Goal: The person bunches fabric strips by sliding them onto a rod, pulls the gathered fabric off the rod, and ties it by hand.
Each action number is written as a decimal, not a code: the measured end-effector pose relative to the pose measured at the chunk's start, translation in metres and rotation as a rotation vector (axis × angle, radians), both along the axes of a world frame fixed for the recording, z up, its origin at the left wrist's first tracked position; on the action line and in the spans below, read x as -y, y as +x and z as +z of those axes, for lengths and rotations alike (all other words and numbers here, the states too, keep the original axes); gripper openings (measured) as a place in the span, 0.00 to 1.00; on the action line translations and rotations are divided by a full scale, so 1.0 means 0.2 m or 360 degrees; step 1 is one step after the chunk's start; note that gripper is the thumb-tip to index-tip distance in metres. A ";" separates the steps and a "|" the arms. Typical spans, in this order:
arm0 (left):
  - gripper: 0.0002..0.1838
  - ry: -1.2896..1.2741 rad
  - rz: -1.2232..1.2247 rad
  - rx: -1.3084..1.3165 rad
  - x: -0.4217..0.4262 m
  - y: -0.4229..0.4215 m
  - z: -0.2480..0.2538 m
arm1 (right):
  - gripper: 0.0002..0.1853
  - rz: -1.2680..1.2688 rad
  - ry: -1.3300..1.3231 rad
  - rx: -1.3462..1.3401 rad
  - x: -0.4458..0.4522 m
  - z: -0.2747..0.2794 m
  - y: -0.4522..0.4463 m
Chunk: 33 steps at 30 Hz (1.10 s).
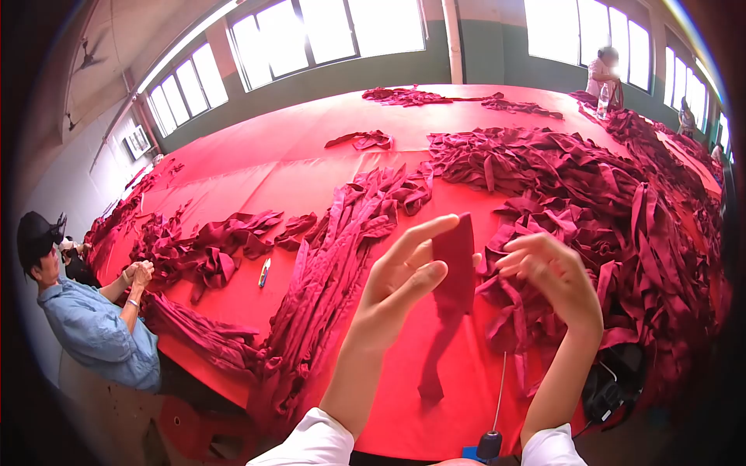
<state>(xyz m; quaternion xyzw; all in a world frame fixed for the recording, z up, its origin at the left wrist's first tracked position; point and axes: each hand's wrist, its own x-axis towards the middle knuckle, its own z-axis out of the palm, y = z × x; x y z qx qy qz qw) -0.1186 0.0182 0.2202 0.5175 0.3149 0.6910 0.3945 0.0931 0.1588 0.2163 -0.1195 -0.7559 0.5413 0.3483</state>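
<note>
Spanning most of our view, one long table (pixel 256 182) under a red cover; its near-left edge slants past a co-worker. Our further entries, by size:

- Heap of maroon fabric strips (pixel 583 194), spread along the right side.
- Long bundle of maroon strips (pixel 334 248), running from mid-table to the near-left edge. Between bundle and heap, a lane of red cover widens towards us, giving our hands room.
- Co-worker in blue shirt (pixel 97 326), at the left edge, hands together.
- Our left hand (pixel 408 268), grasping one strip at the fingers, thumb standing off.
- Our right hand (pixel 552 276), released, fingers loosely bent, just beside that strip.
- Held maroon strip (pixel 454 272), above the lane, tail downward; whether it touches the cover, we cannot tell.
- Thin-shafted tool with dark handle (pixel 489 444), at the near edge.
- Thread snips (pixel 265 272), left of the bundle.
</note>
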 end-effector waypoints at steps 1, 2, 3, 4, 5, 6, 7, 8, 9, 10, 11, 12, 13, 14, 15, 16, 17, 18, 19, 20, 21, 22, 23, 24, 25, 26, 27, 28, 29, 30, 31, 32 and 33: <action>0.29 -0.0005 -0.0003 0.0001 0.00 0.01 0.00 | 0.11 -0.0003 -0.0005 0.0001 0.02 0.00 -0.01; 0.27 -0.0026 -0.0015 0.0011 0.00 0.03 0.01 | 0.11 0.0190 0.0334 0.0095 0.03 0.01 -0.03; 0.26 -0.0047 -0.0029 0.0020 0.00 0.05 0.01 | 0.11 0.0382 0.0674 0.0189 0.04 0.01 -0.03; 0.26 -0.0057 -0.0037 0.0022 -0.01 0.05 0.00 | 0.11 0.0478 0.0700 0.0289 0.05 0.01 -0.03; 0.25 -0.0035 0.0002 -0.0063 -0.01 0.06 0.00 | 0.11 0.0576 0.0724 0.0390 0.05 0.01 -0.03; 0.24 -0.0010 0.0042 -0.0148 -0.02 0.06 0.00 | 0.12 0.0611 0.0691 0.0344 0.05 -0.01 -0.04; 0.24 -0.0018 0.0039 -0.0145 -0.03 0.06 0.00 | 0.12 0.0610 0.0681 0.0346 0.05 0.00 -0.05; 0.24 -0.0047 -0.0005 -0.0152 -0.03 0.06 -0.01 | 0.12 0.0636 0.0691 0.0348 0.05 0.00 -0.06; 0.24 -0.0074 -0.0048 -0.0157 -0.03 0.06 -0.01 | 0.12 0.0664 0.0702 0.0351 0.05 0.00 -0.07; 0.24 -0.0077 -0.0045 -0.0152 -0.04 0.05 -0.02 | 0.12 0.0668 0.0699 0.0355 0.06 0.00 -0.08; 0.24 -0.0034 -0.0081 -0.0171 -0.06 0.05 -0.04 | 0.12 0.0689 0.0613 0.0334 0.06 -0.01 -0.08; 0.24 0.0009 -0.0117 -0.0192 -0.07 0.05 -0.05 | 0.12 0.0708 0.0529 0.0311 0.07 -0.01 -0.09; 0.24 0.0005 -0.0115 -0.0191 -0.07 0.05 -0.05 | 0.12 0.0712 0.0525 0.0311 0.07 -0.01 -0.09; 0.25 0.0023 -0.0123 -0.0266 -0.07 0.06 -0.06 | 0.11 0.0720 0.0583 0.0343 0.06 -0.01 -0.08; 0.26 0.0040 -0.0131 -0.0342 -0.07 0.06 -0.06 | 0.11 0.0728 0.0641 0.0375 0.06 0.00 -0.08; 0.27 0.0050 -0.0180 -0.0363 -0.05 0.09 -0.03 | 0.11 0.0732 0.0640 0.0373 0.06 0.00 -0.07; 0.27 0.0049 -0.0175 -0.0362 -0.05 0.09 -0.03 | 0.10 0.0719 0.0618 0.0394 0.06 0.02 -0.05; 0.28 -0.0049 -0.0264 -0.0344 -0.05 0.09 -0.03 | 0.08 0.0706 0.0596 0.0417 0.06 0.03 -0.04; 0.28 -0.0145 -0.0354 -0.0322 -0.04 0.09 -0.03 | 0.08 0.0710 0.0595 0.0421 0.07 0.04 -0.04; 0.30 -0.0123 -0.0318 -0.0393 -0.05 0.09 -0.03 | 0.07 0.0642 0.0410 0.0388 0.08 0.05 -0.03; 0.30 -0.0126 -0.0319 -0.0386 -0.05 0.09 -0.03 | 0.06 0.0570 0.0224 0.0353 0.09 0.05 -0.03; 0.30 -0.0159 -0.0210 -0.0440 -0.06 0.09 -0.03 | 0.06 0.0475 0.0138 0.0276 0.09 0.03 -0.02; 0.30 -0.0193 -0.0100 -0.0493 -0.06 0.10 -0.04 | 0.06 0.0379 0.0100 0.0220 0.08 0.01 -0.03; 0.30 -0.0198 -0.0099 -0.0483 -0.06 0.10 -0.04 | 0.06 0.0283 0.0062 0.0167 0.06 -0.01 -0.04; 0.31 -0.0176 -0.0019 -0.0540 -0.06 0.10 -0.05 | 0.07 0.0197 0.0274 0.0068 0.05 -0.02 -0.05; 0.31 -0.0154 0.0062 -0.0599 -0.06 0.10 -0.05 | 0.07 0.0172 0.0225 0.0048 0.06 -0.01 -0.06; 0.31 -0.0133 0.0142 -0.0660 -0.07 0.10 -0.05 | 0.07 0.0146 0.0175 0.0028 0.06 0.00 -0.06; 0.31 -0.0136 0.0142 -0.0655 -0.07 0.10 -0.06 | 0.07 0.0169 0.0166 0.0113 0.04 0.00 -0.04; 0.31 -0.0092 0.0143 -0.0682 -0.08 0.10 -0.07 | 0.07 0.0169 0.0162 0.0118 0.05 0.00 -0.04; 0.32 -0.0048 0.0144 -0.0710 -0.09 0.10 -0.08 | 0.07 0.0167 -0.0071 0.0078 0.08 0.01 -0.04; 0.32 -0.0051 0.0142 -0.0706 -0.10 0.10 -0.08 | 0.08 0.0163 -0.0303 0.0037 0.10 0.02 -0.04; 0.32 -0.0003 0.0108 -0.0728 -0.11 0.10 -0.08 | 0.07 0.0147 -0.0276 -0.0029 0.09 0.01 -0.04; 0.33 0.0043 0.0075 -0.0751 -0.11 0.10 -0.09 | 0.07 0.0131 -0.0252 -0.0095 0.09 0.00 -0.04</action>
